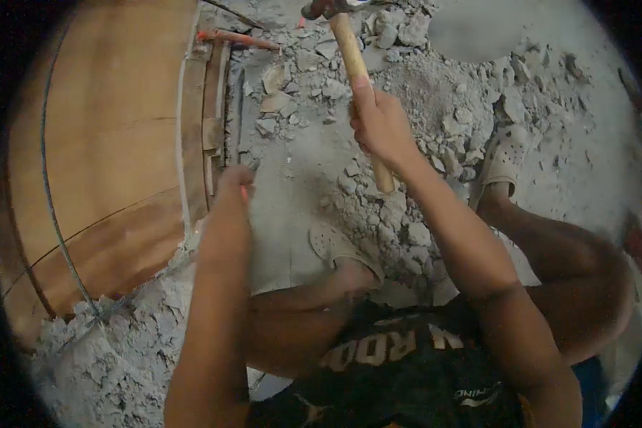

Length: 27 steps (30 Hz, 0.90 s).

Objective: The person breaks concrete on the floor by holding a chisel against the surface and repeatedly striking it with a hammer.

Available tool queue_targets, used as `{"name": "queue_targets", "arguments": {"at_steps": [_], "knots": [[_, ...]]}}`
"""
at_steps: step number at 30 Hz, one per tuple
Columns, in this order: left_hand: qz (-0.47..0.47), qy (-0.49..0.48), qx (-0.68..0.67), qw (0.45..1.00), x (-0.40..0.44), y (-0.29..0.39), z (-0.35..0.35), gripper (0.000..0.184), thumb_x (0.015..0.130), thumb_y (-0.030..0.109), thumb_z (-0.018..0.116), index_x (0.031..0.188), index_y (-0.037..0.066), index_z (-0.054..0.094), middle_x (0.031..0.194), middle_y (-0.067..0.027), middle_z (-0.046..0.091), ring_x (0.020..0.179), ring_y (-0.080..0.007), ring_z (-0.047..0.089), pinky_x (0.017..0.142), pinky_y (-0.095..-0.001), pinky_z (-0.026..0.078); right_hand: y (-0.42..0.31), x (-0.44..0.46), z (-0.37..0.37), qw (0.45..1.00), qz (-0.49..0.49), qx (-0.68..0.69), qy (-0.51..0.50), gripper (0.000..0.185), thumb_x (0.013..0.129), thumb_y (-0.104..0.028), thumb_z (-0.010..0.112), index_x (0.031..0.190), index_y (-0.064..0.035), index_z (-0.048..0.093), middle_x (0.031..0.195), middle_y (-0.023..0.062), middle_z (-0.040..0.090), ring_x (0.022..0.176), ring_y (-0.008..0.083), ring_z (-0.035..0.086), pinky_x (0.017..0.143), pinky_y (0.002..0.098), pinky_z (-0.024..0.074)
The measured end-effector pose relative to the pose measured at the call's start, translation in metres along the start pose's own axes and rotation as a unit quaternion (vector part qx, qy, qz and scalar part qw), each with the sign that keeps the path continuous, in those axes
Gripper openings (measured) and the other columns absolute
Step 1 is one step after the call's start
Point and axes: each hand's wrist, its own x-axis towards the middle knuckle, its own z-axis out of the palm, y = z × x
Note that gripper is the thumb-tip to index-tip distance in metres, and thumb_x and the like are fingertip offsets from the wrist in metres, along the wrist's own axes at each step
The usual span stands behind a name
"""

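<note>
My right hand (385, 128) is wrapped round the wooden handle of a hammer (347, 50). The hammer is raised, its dark metal head at the top edge of the view and partly cut off. The handle's butt sticks out below my fist. Lower and to the left, my left hand (237, 180) is closed beside the edge of the wooden boards. A small orange-red bit shows at its fingers, but what it grips is mostly hidden. Broken concrete rubble (399, 207) lies between and beyond my hands.
A curved plywood panel (114, 107) stands at the left, with a steel rod (45, 135) in front of it. An orange-red bar (246, 39) juts out near the panel's top. My feet, in pale clogs (505, 153), rest among the rubble. Rough concrete (121, 364) lies at lower left.
</note>
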Motion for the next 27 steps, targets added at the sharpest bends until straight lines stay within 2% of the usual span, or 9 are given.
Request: {"name": "queue_targets", "arguments": {"at_steps": [4, 6, 10, 16, 18, 20, 22, 24, 27], "knots": [[-0.011, -0.074, -0.052, 0.996, 0.221, -0.208, 0.177, 0.031, 0.079, 0.038, 0.053, 0.082, 0.007, 0.054, 0.087, -0.0085, 0.052, 0.082, -0.023, 0.052, 0.074, -0.0381, 0.042, -0.017, -0.007, 0.004, 0.998, 0.042, 0.049, -0.016, 0.061, 0.094, -0.057, 0.036, 0.067, -0.004, 0.052, 0.052, 0.0048, 0.048, 0.044, 0.0164, 0.049, 0.044, 0.0331, 0.0387], [-0.02, -0.104, -0.088, 0.99, 0.244, -0.256, 0.232, 0.03, 0.079, 0.036, 0.053, 0.081, 0.006, 0.054, 0.087, -0.0091, 0.052, 0.081, -0.0234, 0.052, 0.072, -0.0388, 0.043, -0.017, -0.008, -0.001, 0.996, 0.021, 0.089, -0.017, 0.059, 0.093, -0.059, 0.039, 0.067, -0.0066, 0.048, 0.053, 0.0008, 0.044, 0.04, 0.0114, 0.043, 0.037, 0.0276, 0.0348], [-0.016, -0.14, -0.135, 0.981, 0.271, -0.255, 0.233, 0.026, 0.078, 0.031, 0.054, 0.08, 0.005, 0.054, 0.088, -0.0102, 0.053, 0.08, -0.0241, 0.053, 0.067, -0.0402, 0.043, 0.0, -0.02, -0.01, 0.999, -0.034, 0.019, 0.009, 0.058, 0.093, -0.059, 0.039, 0.066, -0.0072, 0.046, 0.053, 0.0004, 0.043, 0.04, 0.011, 0.043, 0.037, 0.0274, 0.0348], [-0.019, -0.159, -0.121, 0.98, 0.389, -0.213, 0.17, 0.02, 0.076, 0.023, 0.055, 0.078, 0.003, 0.055, 0.089, -0.0119, 0.053, 0.079, -0.0252, 0.054, 0.059, -0.0423, 0.044, -0.025, -0.034, -0.004, 0.996, 0.073, 0.036, -0.02, 0.059, 0.095, -0.055, 0.037, 0.069, -0.0032, 0.052, 0.055, 0.0055, 0.051, 0.042, 0.0159, 0.051, 0.041, 0.0325, 0.0404], [0.069, -0.111, -0.149, 0.98, 0.359, -0.182, 0.155, 0.022, 0.08, 0.027, 0.056, 0.082, 0.005, 0.054, 0.081, -0.008, 0.053, 0.072, -0.024, 0.054, 0.058, -0.0432, 0.046, -0.026, -0.033, 0.004, 0.998, 0.05, 0.043, -0.018, 0.059, 0.093, -0.059, 0.038, 0.07, -0.0065, 0.048, 0.055, -0.0009, 0.043, 0.041, 0.0103, 0.041, 0.039, 0.0267, 0.035], [0.003, -0.207, -0.168, 0.964, 0.28, -0.118, 0.116, 0.025, 0.081, 0.032, 0.057, 0.085, 0.007, 0.057, 0.076, -0.0068, 0.058, 0.064, -0.024, 0.056, 0.055, -0.0437, 0.046, -0.02, -0.029, 0.009, 0.998, 0.045, 0.039, -0.03, 0.059, 0.093, -0.059, 0.037, 0.07, -0.0065, 0.048, 0.055, -0.0007, 0.043, 0.041, 0.0106, 0.042, 0.039, 0.0269, 0.0354], [0.004, -0.225, -0.138, 0.964, 0.313, -0.134, 0.16, 0.018, 0.081, 0.025, 0.054, 0.084, 0.008, 0.059, 0.074, -0.0065, 0.058, 0.056, -0.0218, 0.056, 0.05, -0.0403, 0.047, -0.027, -0.033, 0.01, 0.996, 0.053, 0.045, -0.053, 0.058, 0.094, -0.058, 0.037, 0.071, -0.0061, 0.048, 0.055, -0.0004, 0.043, 0.043, 0.0106, 0.042, 0.04, 0.0278, 0.0366], [-0.028, -0.35, -0.472, 0.808, 0.301, -0.183, 0.222, 0.019, 0.084, 0.027, 0.052, 0.085, 0.009, 0.061, 0.076, -0.006, 0.062, 0.06, -0.0217, 0.058, 0.051, -0.0421, 0.046, -0.032, -0.034, 0.011, 0.996, 0.056, 0.031, -0.057, 0.057, 0.093, -0.058, 0.038, 0.071, -0.0058, 0.048, 0.056, 0.0, 0.044, 0.043, 0.0113, 0.043, 0.04, 0.0284, 0.0376], [-0.088, -0.239, -0.462, 0.85, 0.164, -0.164, 0.186, 0.032, 0.089, 0.036, 0.049, 0.078, 0.008, 0.061, 0.069, -0.005, 0.06, 0.06, -0.0207, 0.055, 0.055, -0.0385, 0.045, -0.032, -0.036, 0.013, 0.993, 0.078, -0.039, -0.075, 0.056, 0.092, -0.056, 0.043, 0.074, -0.0037, 0.051, 0.058, 0.0026, 0.049, 0.045, 0.0142, 0.048, 0.043, 0.0307, 0.0413]]}}
